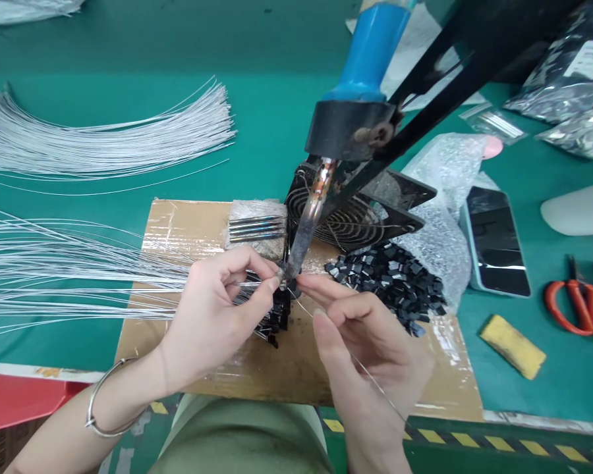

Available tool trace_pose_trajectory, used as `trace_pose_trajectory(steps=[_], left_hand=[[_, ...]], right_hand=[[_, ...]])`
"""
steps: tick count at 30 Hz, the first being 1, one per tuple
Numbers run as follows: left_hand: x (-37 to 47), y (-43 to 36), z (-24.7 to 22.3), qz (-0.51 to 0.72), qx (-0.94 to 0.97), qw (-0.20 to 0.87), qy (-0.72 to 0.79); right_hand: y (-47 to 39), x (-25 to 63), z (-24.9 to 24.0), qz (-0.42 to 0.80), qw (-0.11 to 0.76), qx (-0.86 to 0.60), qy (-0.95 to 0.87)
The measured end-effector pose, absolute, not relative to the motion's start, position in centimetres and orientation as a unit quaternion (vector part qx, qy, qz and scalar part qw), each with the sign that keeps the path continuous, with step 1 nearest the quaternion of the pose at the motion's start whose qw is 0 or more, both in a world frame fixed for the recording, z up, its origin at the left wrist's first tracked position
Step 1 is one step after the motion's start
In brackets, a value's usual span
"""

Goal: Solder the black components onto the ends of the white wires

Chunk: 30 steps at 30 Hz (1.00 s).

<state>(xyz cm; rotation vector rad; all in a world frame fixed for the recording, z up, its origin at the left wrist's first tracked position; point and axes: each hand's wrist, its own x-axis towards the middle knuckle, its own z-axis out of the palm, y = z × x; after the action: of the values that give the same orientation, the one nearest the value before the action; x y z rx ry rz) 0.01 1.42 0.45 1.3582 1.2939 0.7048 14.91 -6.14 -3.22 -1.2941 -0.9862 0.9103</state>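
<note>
My left hand (pixel 222 296) is closed in a pinch at the tip of a soldering iron (pixel 316 197), which is clamped pointing down. Between its fingertips is the end of a thin white wire; the exact end is mostly hidden by the fingers. Long white wires (pixel 79 263) run in from the left, under and past this hand. My right hand (pixel 370 336) is closed round a thin strand of solder wire (pixel 375 382), whose front end reaches toward the iron's tip. Below the fingertips lie wire ends with small black connectors (pixel 279 313).
A cardboard sheet (pixel 301 375) lies under the work. Behind are a fibrous pad with metal rods (pixel 257 227) and a black fan (pixel 350 217). To the right sit a heap of black pieces (pixel 390 280), a phone (pixel 494 240), a yellow sponge (pixel 512 345) and red-handled scissors (pixel 573 303).
</note>
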Motion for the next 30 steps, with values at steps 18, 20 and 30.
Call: trace_pose_trajectory(steps=[18, 20, 30], left_hand=[[-0.21, 1.22, 0.62, 0.295, 0.583, 0.524, 0.546], [-0.19, 1.24, 0.6, 0.294, 0.585, 0.522, 0.546], [-0.22, 1.25, 0.55, 0.297, 0.587, 0.526, 0.539]], right_hand=[[-6.09, 14.44, -2.87, 0.35, 0.593, -0.586, -0.427], [-6.07, 14.46, -2.84, 0.354, 0.595, -0.582, -0.427], [-6.15, 14.47, -2.74, 0.357, 0.59, -0.587, -0.424]])
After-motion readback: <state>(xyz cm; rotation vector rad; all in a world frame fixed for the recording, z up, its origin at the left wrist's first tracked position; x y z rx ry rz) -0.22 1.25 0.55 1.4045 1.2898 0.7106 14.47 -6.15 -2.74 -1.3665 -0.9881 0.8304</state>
